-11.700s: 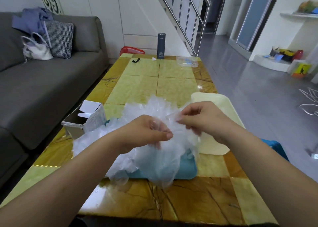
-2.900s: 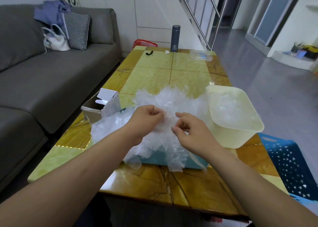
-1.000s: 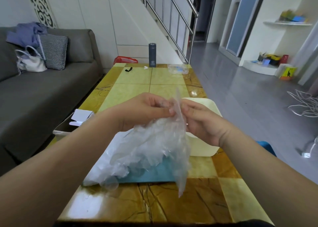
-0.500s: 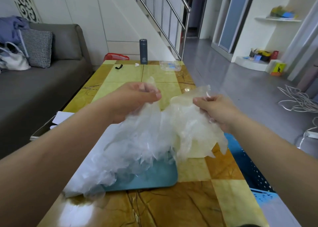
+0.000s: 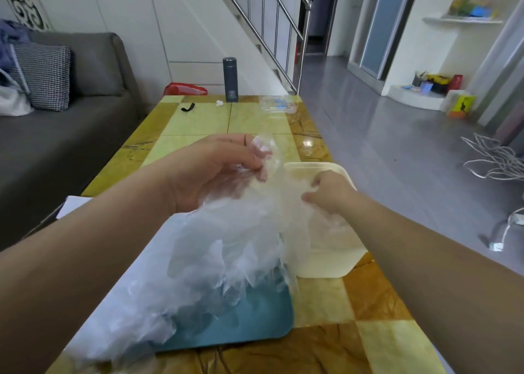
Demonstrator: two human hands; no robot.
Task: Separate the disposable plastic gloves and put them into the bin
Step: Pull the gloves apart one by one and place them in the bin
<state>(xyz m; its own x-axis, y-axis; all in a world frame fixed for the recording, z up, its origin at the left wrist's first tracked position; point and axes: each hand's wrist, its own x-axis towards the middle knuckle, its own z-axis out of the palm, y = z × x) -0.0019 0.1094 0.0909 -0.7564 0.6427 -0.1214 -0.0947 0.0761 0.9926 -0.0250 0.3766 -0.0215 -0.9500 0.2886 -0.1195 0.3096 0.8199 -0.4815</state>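
Note:
My left hand is raised over the table and grips the top of a bunch of clear plastic gloves, which hangs down onto a teal tray. My right hand reaches down into the cream plastic bin to the right, fingers curled on a single thin glove that drapes inside the bin. The glove film is transparent and its edges are hard to make out.
The yellow tiled table carries a dark flask, a clear packet and a black strap at its far end. A grey sofa runs along the left. White cables lie on the floor right.
My right hand has pulled one glove off the bunch and lowered it into the cream bin. My left hand stays raised with the rest of the bunch.

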